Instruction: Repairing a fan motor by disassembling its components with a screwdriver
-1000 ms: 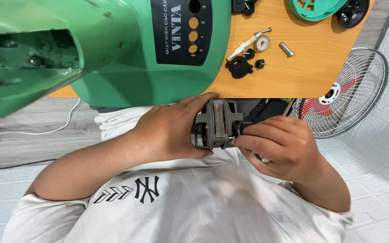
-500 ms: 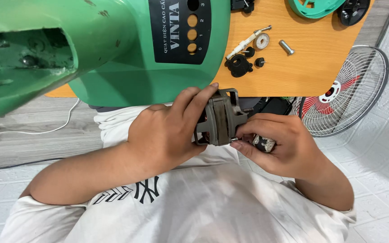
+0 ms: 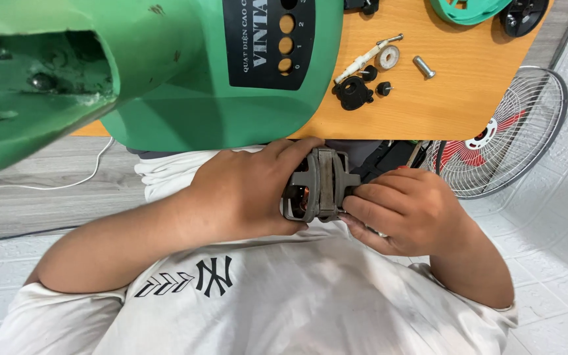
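- The fan motor [image 3: 320, 184] is a grey metal unit with a laminated core clamped between two cast end brackets. It is held in the air between both hands, in front of the person's chest and just below the near edge of the orange table [image 3: 428, 98].
- Handling judgement: the motor is likely dense and heavy for its bulk, rigid, and not slippery on its rough cast faces. The copper windings visible inside the bracket openings are the fragile part; fingers belong on the outer brackets and core, not in the openings.
- The left hand [image 3: 244, 190] wraps the side of the motor next to it, fingers curled over the top edge and thumb underneath, closed firmly on the housing.
- The right hand [image 3: 405, 210] closes on the opposite side, fingertips pressed together against the end bracket. A small pale object shows under its palm; what it is cannot be told.
- Above the left hand, the green fan housing [image 3: 185, 72] with a dark control panel lies on the table, its open neck well off to that hand's outer side.
- Above the right hand, well apart from it, loose parts lie on the table: a white shaft [image 3: 363, 60], a washer [image 3: 387, 57], a metal bolt [image 3: 423, 67] and black plastic pieces [image 3: 353, 92].
- Beyond the right hand's outer side, a wire fan guard [image 3: 507, 138] with red blades behind it rests on the tiled floor.
- A white cable [image 3: 47, 184] runs along the floor beyond the left forearm.
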